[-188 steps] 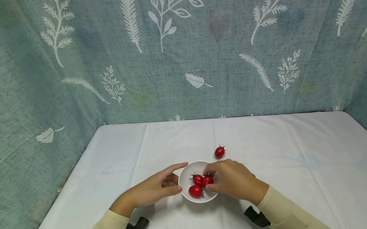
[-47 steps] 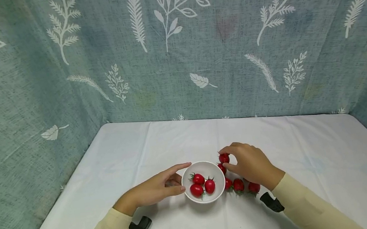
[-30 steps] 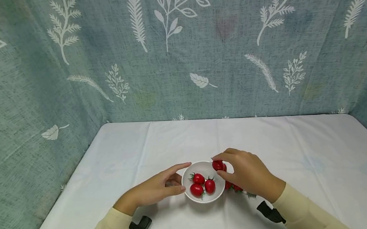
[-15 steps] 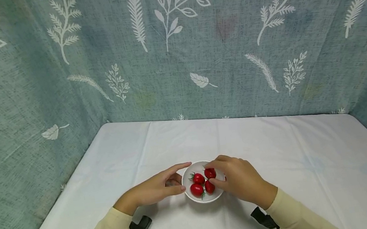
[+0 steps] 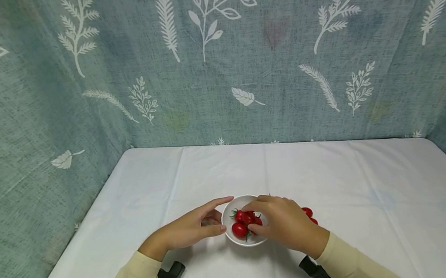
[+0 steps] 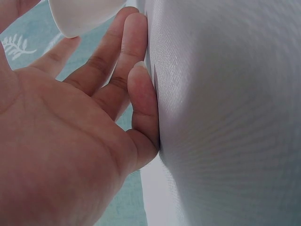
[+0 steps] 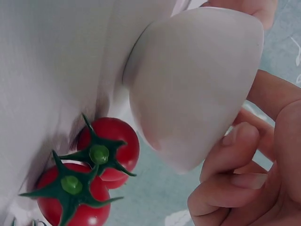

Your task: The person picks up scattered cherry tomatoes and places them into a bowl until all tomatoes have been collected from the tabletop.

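The left hand point(image 5: 188, 230) rests with relaxed straight fingers against the small white bowl point(image 5: 226, 211) to steady it on the desk point(image 5: 343, 235), while the right hand point(image 5: 285, 222) reaches over its rim, its grip narrow around a cherry tomato point(image 5: 254, 220), above the other tomatoes point(image 5: 239, 229) inside.

Head view was evenly lit, soft and diffuse, no hard glare; the white tablecloth point(image 5: 337, 180) read bright but not blown out. Faint shadows sat under the left hand point(image 5: 188, 230) and right hand point(image 5: 285, 224), near the bowl point(image 5: 231, 205). Curtain point(image 5: 214, 66) bowed slightly at the edges, wide-lens distortion. Left wrist view was soft and close, palm point(image 6: 56, 155) blurred, cloth washed pale. Right wrist view was sharper: tomatoes point(image 7: 101, 153) showed small highlights, bowl underside shaded.
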